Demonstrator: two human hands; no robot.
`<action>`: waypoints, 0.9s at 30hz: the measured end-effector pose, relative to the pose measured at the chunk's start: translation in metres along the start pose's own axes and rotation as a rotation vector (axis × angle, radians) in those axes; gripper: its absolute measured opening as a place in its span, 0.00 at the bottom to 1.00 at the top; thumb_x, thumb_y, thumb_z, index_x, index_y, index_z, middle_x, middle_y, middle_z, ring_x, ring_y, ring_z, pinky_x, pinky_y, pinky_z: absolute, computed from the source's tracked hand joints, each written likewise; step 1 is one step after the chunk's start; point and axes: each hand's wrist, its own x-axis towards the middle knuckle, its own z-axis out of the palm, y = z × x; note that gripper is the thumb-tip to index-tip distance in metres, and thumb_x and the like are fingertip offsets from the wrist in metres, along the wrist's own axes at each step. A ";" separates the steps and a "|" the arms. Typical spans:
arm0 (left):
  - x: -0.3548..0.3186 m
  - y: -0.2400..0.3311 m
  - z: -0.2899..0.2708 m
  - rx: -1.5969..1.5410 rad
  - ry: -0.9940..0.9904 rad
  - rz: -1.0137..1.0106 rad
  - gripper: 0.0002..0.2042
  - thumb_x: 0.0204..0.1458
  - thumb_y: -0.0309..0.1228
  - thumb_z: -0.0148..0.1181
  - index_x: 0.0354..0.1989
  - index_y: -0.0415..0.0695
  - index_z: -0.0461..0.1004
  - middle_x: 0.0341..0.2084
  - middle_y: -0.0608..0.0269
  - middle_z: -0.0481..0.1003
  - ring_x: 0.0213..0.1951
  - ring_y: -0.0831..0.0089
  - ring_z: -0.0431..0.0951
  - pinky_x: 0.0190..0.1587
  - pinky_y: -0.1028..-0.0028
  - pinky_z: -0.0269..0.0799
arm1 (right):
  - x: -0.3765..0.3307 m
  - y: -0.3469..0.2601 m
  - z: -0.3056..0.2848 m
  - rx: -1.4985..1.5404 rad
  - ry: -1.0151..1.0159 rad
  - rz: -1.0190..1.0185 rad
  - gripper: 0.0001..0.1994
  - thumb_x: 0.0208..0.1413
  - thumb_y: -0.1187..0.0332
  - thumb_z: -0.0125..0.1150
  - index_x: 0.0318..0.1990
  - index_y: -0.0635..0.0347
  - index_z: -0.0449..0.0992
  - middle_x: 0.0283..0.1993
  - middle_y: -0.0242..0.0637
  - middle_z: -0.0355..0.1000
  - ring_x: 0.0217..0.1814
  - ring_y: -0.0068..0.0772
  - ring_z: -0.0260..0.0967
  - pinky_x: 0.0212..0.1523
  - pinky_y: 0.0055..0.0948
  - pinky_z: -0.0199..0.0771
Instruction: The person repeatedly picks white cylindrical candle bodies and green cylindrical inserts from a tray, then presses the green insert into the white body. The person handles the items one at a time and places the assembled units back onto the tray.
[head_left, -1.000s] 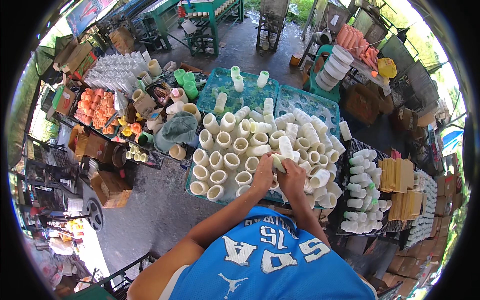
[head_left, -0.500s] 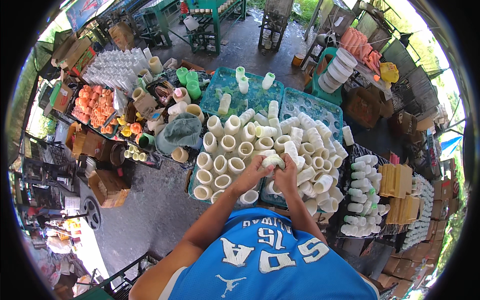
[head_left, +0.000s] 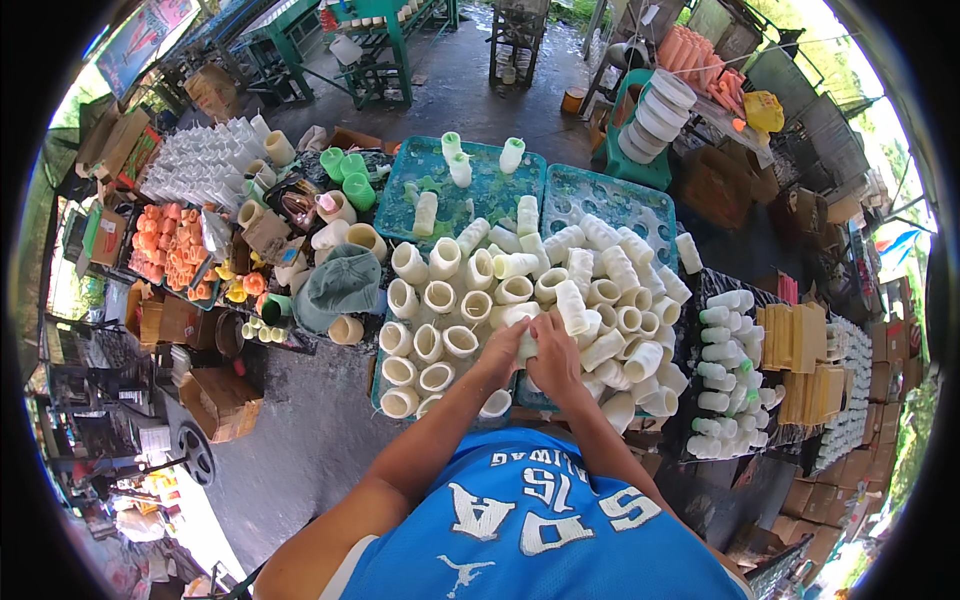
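My left hand (head_left: pixel 500 352) and my right hand (head_left: pixel 553 352) are pressed together around one cream-white cylindrical cup (head_left: pixel 524 328) at the near edge of a heap of the same cups (head_left: pixel 590 290). The heap covers two teal trays (head_left: pixel 610 195) side by side. To the left of my hands several cups stand upright in rows (head_left: pixel 430 340) with open mouths up. At the far side of the left tray (head_left: pixel 478 195) a few cups stand apart.
A grey-green cap (head_left: pixel 338 285) and green cups (head_left: pixel 345 165) lie left of the trays. Orange pieces (head_left: pixel 165 245) fill a crate farther left. Stacked white cups (head_left: pixel 730 370) and yellow blocks (head_left: pixel 805 355) sit at right. Cardboard boxes (head_left: pixel 225 400) stand on the concrete floor.
My hands have come down and toward me along the heap's near edge, still closed together on a white cup.
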 end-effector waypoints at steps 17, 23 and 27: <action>0.252 0.209 -0.074 1.694 0.464 0.551 0.34 0.54 0.44 0.70 0.70 0.50 0.67 0.64 0.39 0.71 0.61 0.42 0.76 0.63 0.51 0.72 | -0.044 0.040 -0.048 0.139 -0.029 0.308 0.16 0.64 0.69 0.65 0.57 0.61 0.76 0.52 0.46 0.77 0.44 0.45 0.79 0.47 0.43 0.78; 0.298 0.198 -0.106 1.367 0.547 0.314 0.41 0.55 0.52 0.70 0.72 0.42 0.63 0.69 0.38 0.65 0.71 0.39 0.65 0.67 0.51 0.69 | -0.047 0.048 -0.040 0.182 -0.037 0.359 0.16 0.64 0.71 0.66 0.57 0.64 0.77 0.53 0.46 0.77 0.44 0.42 0.80 0.49 0.40 0.77; 0.317 0.215 -0.090 1.266 0.732 0.826 0.45 0.52 0.50 0.75 0.69 0.32 0.61 0.68 0.37 0.65 0.68 0.43 0.68 0.67 0.53 0.69 | -0.048 0.051 -0.042 0.164 -0.036 0.381 0.15 0.63 0.69 0.66 0.55 0.64 0.77 0.50 0.47 0.77 0.44 0.46 0.80 0.48 0.43 0.78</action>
